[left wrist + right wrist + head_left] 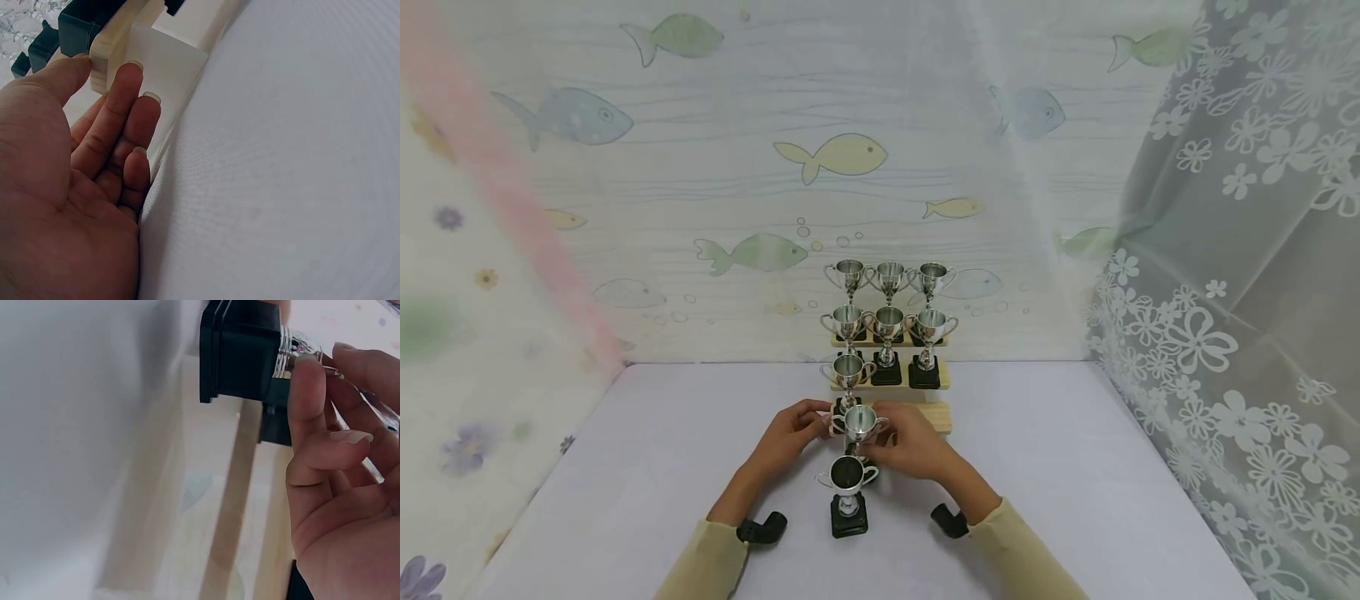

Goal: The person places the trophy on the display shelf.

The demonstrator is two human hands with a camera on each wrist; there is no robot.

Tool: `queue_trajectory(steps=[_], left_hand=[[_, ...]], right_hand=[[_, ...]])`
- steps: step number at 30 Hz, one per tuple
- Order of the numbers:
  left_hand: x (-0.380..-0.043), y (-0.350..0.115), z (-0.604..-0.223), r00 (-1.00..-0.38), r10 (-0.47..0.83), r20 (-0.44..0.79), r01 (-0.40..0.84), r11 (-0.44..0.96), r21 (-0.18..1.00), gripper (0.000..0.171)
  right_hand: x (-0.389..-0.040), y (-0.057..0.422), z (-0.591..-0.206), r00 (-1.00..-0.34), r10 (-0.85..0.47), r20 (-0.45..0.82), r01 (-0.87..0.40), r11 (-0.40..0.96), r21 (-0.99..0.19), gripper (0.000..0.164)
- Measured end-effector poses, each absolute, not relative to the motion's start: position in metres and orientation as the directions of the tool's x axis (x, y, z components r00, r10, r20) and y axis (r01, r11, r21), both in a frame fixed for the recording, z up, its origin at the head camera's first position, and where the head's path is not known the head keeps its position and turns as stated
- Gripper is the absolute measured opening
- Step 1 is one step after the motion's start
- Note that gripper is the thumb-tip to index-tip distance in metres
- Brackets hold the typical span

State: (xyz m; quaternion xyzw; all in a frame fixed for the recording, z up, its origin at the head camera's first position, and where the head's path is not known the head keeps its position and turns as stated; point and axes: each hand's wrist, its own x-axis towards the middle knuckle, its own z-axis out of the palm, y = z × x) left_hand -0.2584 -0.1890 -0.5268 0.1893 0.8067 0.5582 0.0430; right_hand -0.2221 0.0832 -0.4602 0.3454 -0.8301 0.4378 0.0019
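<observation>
My right hand (pixel 916 440) grips a silver trophy cup (pixel 861 423) by its stem. In the right wrist view, the cup's black square base (pixel 244 353) hangs beside the display stand, in front of its lower shelf. The tiered wooden stand (pixel 937 417) has its left end in my left hand (pixel 788 435), with the thumb at the shelf's end and the fingers curled against the white side panel (pixel 172 59). One trophy (pixel 848 371) stands at the left of the lowest shelf, right behind the held one. Nearer me, another trophy (pixel 848 523) stands upright on the table.
Three trophies stand on the top shelf and three on the middle shelf (pixel 942 379). A white cloth covers the table (pixel 1045 467). Behind the stand hangs a fish-print curtain (pixel 715 200), and a lace-flower curtain (pixel 1240 350) borders the right side.
</observation>
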Motion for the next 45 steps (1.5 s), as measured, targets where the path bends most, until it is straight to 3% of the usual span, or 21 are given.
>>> queue_trajectory(steps=[12,21,45], left_hand=[[-0.257,-0.188,-0.528,-0.928,0.346,0.14,0.253,0.305,0.918,0.033],[-0.259,-0.188,-0.529,-0.926,0.352,0.138,0.252,0.302,0.92,0.032],[-0.259,-0.188,-0.529,-0.926,0.347,0.149,0.26,0.302,0.917,0.032]], right_hand=[[-0.218,0.099,-0.439,-0.825,-0.496,0.273,-0.51,0.442,-0.738,0.011],[-0.218,0.108,-0.432,-0.83,-0.437,0.347,-0.534,0.44,-0.722,0.008],[-0.233,0.11,-0.446,-0.869,-0.28,0.409,-0.477,0.252,-0.842,0.011]])
